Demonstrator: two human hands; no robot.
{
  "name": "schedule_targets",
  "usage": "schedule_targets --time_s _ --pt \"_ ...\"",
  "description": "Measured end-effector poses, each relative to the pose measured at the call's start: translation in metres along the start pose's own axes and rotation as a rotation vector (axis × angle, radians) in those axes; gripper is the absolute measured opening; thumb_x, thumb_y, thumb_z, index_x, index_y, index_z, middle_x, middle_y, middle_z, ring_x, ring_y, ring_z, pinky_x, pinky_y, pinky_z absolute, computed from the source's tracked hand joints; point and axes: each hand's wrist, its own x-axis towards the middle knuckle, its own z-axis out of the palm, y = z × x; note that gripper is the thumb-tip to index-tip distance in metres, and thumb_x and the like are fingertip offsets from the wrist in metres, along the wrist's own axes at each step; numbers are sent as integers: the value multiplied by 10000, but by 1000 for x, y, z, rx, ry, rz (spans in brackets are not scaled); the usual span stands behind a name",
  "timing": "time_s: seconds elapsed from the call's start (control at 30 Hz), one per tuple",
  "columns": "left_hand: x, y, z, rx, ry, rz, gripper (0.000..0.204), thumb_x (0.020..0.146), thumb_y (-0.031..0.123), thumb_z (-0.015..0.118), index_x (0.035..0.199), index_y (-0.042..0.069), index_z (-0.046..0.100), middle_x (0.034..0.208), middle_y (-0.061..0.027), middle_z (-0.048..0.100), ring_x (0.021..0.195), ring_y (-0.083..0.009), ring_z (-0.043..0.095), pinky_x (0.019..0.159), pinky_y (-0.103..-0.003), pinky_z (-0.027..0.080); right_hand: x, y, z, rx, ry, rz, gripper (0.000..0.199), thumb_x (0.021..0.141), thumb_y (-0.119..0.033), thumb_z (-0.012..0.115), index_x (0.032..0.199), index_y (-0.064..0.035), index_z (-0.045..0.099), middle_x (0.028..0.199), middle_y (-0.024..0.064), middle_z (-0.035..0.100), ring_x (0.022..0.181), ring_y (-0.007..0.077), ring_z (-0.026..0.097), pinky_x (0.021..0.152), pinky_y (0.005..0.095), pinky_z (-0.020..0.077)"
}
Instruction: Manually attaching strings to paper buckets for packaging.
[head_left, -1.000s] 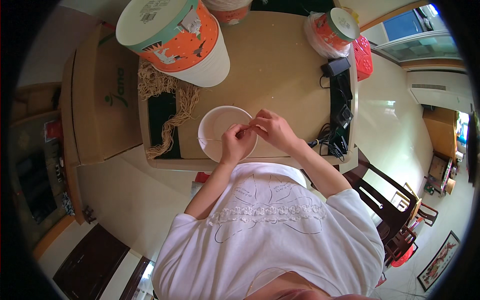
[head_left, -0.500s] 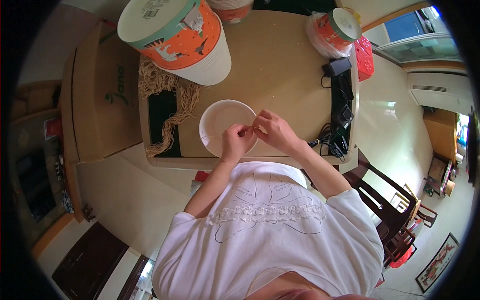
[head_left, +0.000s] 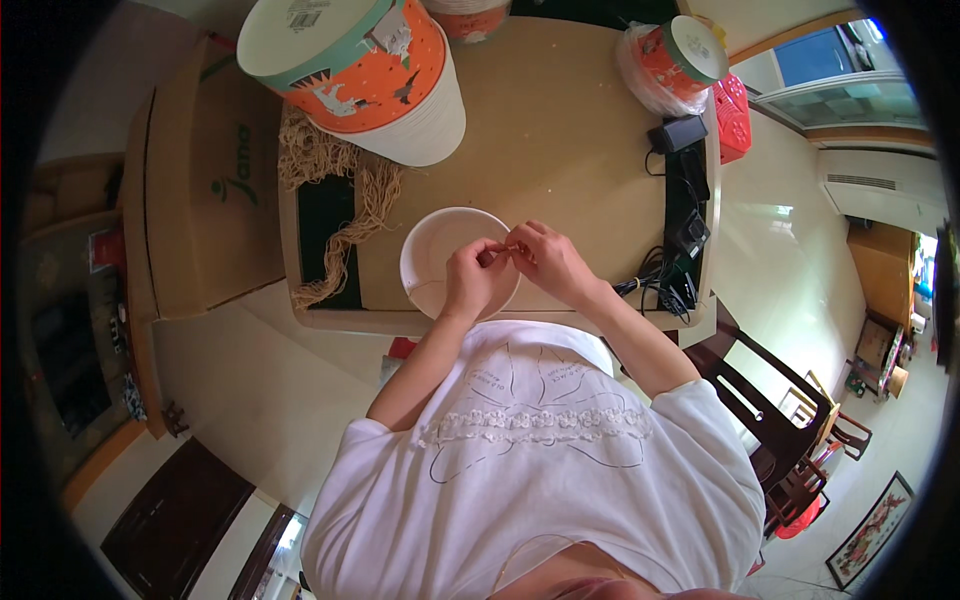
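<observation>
While both hands pinch something tiny, left hand (head_left: 476, 278), right hand (head_left: 546, 262), white bowl (head_left: 432, 250) beneath, orange-and-white tub (head_left: 370, 75) behind.

Bright, even daylight; glare on the glossy floor right of the table (head_left: 560, 120). Strong fisheye bending, black vignette around it.

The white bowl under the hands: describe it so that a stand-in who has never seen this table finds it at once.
Start at the tan table and go to its near edge, in front of the person. The white bowl sits there, round and shallow, with the left hand and right hand meeting over its right rim. Unlike the tall orange-and-white tub behind, it is low, plain and open.
</observation>
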Motion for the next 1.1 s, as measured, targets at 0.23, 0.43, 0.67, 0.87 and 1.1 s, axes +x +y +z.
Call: schedule_targets --time_s 0.23,0.43,0.67,0.87,1.1 --pt "7 -19 -2 -128 -119 38 126 826 116 678 880 8 714 719 -60 681 615 -120 601 586 -262 478 1 -3 -2 4 9 -6 75 825 -54 591 896 -31 587 858 149 584 796 347 599 696 409 505" --pt "15 6 -24 -347 -386 -452 128 879 142 620 888 60 718 596 57 494 460 -25 382 421 -200 280 1 -1 1 12 23 -4 44 845 -53 582 882 -30 587 844 146 590 779 348 603 681 410 506" --pt "17 1 -23 -433 -428 -495 147 903 174 602 882 67 701 575 73 432 439 -31 339 402 -203 250 0 4 2 33 33 -11 60 843 -26 594 903 -30 600 850 145 605 776 333 615 668 390 514" --pt "14 -13 -8 -381 -199 -199 83 872 129 665 932 82 697 686 44 577 501 -10 397 426 -182 276 0 0 0 2 34 -17 69 847 -26 590 914 -29 607 859 148 609 781 334 617 680 388 515" --pt "7 -8 -7 -201 -166 -9 126 849 76 679 952 9 706 812 -16 682 687 -59 573 622 -218 464 0 0 1 21 44 -29 59 849 -42 587 900 -25 609 859 153 603 790 353 608 695 405 509"
